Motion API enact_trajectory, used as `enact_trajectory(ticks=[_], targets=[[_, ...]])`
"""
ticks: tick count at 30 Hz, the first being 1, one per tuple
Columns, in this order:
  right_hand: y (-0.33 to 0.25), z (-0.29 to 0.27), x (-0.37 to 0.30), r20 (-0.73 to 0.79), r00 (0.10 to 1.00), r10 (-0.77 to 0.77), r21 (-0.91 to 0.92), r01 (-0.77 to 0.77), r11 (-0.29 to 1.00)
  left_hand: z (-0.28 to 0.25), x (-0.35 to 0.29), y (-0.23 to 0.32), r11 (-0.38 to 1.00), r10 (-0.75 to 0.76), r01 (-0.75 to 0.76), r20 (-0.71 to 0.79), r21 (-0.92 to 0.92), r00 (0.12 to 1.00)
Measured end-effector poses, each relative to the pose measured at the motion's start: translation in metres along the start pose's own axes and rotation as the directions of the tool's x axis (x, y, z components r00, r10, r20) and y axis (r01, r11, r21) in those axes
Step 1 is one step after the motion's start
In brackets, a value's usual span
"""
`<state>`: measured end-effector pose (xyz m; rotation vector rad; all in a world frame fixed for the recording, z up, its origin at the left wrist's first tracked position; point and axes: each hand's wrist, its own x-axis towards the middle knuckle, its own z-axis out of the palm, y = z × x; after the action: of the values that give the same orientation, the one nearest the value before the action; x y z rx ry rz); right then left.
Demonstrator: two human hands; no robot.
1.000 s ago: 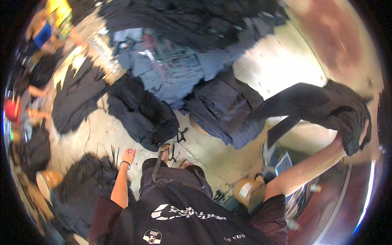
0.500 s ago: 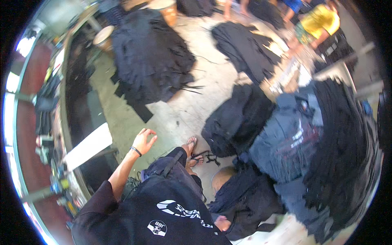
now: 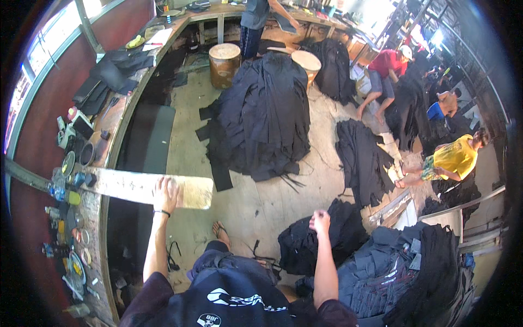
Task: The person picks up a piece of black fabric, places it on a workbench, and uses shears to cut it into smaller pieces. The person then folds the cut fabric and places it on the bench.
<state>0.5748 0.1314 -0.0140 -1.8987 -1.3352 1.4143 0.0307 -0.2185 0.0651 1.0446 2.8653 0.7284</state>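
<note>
My left hand point(image 3: 165, 195) lies on a long pale board point(image 3: 128, 185), fingers spread over its face. One end of the board rests by the workbench edge and the other juts out over the floor. My right hand point(image 3: 320, 221) is raised in front of me on the right, its fingers curled closed; whether anything is inside them is hidden. Below and behind it sits a heap of black strips point(image 3: 297, 245). A larger stack of dark grey and black sheet pieces point(image 3: 376, 278) is to the right of my forearm.
A cluttered wooden workbench point(image 3: 109, 128) runs along the left. A big black pile point(image 3: 261, 120) stands ahead beside a round wooden stump point(image 3: 224, 65). People work farther off, one in a yellow shirt point(image 3: 458, 158), one in a red shirt point(image 3: 388, 62).
My view has swung left and up. My left hand, earlier in the air right of the board, is now on it. My right hand has come up from low beside the black material.
</note>
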Motion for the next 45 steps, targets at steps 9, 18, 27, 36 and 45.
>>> enact_trajectory(ticks=[9, 18, 27, 36, 45], targets=[[-0.193, 0.283, -0.013, 0.334, 0.731, -0.595, -0.131, 0.661, 0.739, 0.013, 0.026, -0.042, 0.900, -0.381, 0.383, -0.050, 0.207, 0.923], [-0.243, 0.409, 0.018, 0.781, 0.616, -0.108, -0.284, 0.503, 0.816, 0.016, 0.063, 0.000, 0.769, -0.588, 0.607, -0.152, 0.197, 0.794], [-0.318, 0.429, 0.269, 0.565, 0.816, 0.126, -0.438, 0.167, 0.884, 0.042, 0.079, 0.012, 0.667, -0.662, 0.727, -0.318, 0.165, 0.679], [-0.521, 0.475, 0.412, 0.617, 0.758, -0.209, -0.159, 0.381, 0.911, 0.046, 0.091, 0.026, 0.529, -0.756, 0.835, -0.361, 0.153, 0.546], [-0.505, 0.581, 0.307, 0.868, 0.397, -0.299, 0.072, 0.495, 0.866, 0.053, 0.104, 0.024, 0.492, -0.757, 0.871, -0.485, 0.018, 0.438]])
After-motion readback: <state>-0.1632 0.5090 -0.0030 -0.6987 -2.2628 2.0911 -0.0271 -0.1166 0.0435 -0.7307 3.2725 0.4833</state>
